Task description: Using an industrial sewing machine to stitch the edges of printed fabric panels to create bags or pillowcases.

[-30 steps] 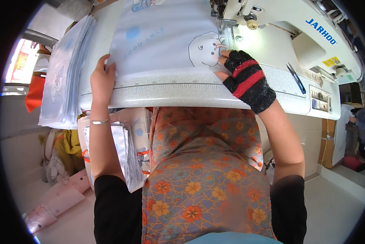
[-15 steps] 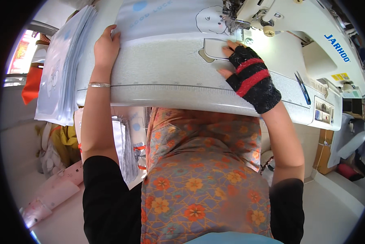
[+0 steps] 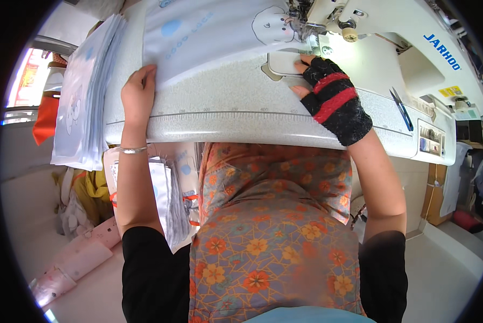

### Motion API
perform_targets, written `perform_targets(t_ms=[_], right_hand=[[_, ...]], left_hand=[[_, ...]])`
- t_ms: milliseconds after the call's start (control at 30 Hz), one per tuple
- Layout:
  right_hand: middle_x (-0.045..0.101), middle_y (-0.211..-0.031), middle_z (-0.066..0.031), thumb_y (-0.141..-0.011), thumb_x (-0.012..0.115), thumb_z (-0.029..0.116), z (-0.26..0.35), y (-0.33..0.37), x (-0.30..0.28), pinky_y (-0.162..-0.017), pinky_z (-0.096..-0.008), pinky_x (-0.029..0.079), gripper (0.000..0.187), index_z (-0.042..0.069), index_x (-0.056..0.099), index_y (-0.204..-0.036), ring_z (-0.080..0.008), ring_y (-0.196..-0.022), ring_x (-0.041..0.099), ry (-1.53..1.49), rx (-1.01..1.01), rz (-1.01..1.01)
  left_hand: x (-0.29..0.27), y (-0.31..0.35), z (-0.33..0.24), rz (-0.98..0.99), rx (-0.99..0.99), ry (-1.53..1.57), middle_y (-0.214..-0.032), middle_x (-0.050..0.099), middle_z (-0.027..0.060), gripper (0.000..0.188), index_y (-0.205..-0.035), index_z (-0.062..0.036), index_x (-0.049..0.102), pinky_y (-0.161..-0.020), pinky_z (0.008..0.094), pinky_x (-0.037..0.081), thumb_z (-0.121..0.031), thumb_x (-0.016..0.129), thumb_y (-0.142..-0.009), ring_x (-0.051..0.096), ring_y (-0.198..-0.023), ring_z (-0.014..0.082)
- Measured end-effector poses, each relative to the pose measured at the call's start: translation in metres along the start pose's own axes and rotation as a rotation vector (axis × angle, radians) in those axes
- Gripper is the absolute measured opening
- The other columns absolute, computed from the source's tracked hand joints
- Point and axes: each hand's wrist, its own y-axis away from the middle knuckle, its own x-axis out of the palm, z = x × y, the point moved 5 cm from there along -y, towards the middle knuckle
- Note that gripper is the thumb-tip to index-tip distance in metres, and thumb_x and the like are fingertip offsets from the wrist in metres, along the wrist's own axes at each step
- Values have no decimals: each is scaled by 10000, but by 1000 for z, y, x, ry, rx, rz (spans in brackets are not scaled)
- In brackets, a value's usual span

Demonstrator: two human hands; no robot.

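A white fabric panel [image 3: 214, 37] with a blue print and a cartoon face lies across the sewing machine bed, its right end under the sewing head [image 3: 311, 29]. At its near left corner, my left hand [image 3: 139, 89] pinches the edge between thumb and curled fingers. My right hand [image 3: 335, 97], in a black and red striped fingerless glove, lies on the bed just in front of the lit needle area. Its fingertips rest apart near the panel's edge, beside a rounded cover plate [image 3: 283, 63]. The needle's tip is too small to make out.
A stack of similar printed panels [image 3: 82, 102] hangs over the bed's left end. Thread snips [image 3: 402, 110] lie right of my gloved hand, by a small inset tray [image 3: 431, 141]. Below the bed hang more fabric pieces [image 3: 168, 199]; a pink roll [image 3: 80, 258] leans at lower left.
My left hand has come nearer to me, now pinching the panel's corner. The panel's left side has swung toward me. My right hand has hardly moved.
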Motion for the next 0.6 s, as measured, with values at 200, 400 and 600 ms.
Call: perform_targets(t_ms=[200, 400, 600], right_hand=[[618, -1207, -180, -846, 702, 267, 2, -2, -1, -965, -437, 477, 392, 3, 643, -1130, -360, -1103, 589, -16, -4, -57], [651, -1133, -169, -848, 691, 227, 8, -2, -3, -922, -430, 498, 298, 8, 670, -1048, -353, -1041, 612, -57, -14, -63], [619, -1205, -190, -874, 627, 264, 41, -8, 14, -1012, -462, 430, 400, 4, 611, -1177, -393, -1115, 574, -4, -190, 113]], left_hand=[[-36, 60, -12, 134, -41, 459, -1181, 628, 163, 460, -1236, -28, 624, -880, 289, 482, 89, 458, -823, 626, -1031, 209], [-79, 86, -94, -34, 447, -127, -1080, 586, 100, 394, -1100, -63, 701, -893, 371, 451, 33, 578, -739, 550, -942, 257], [-108, 115, -171, 87, 776, 260, -1079, 673, 137, 307, -983, 6, 717, -877, 431, 501, -172, 680, -735, 626, -1008, 308]])
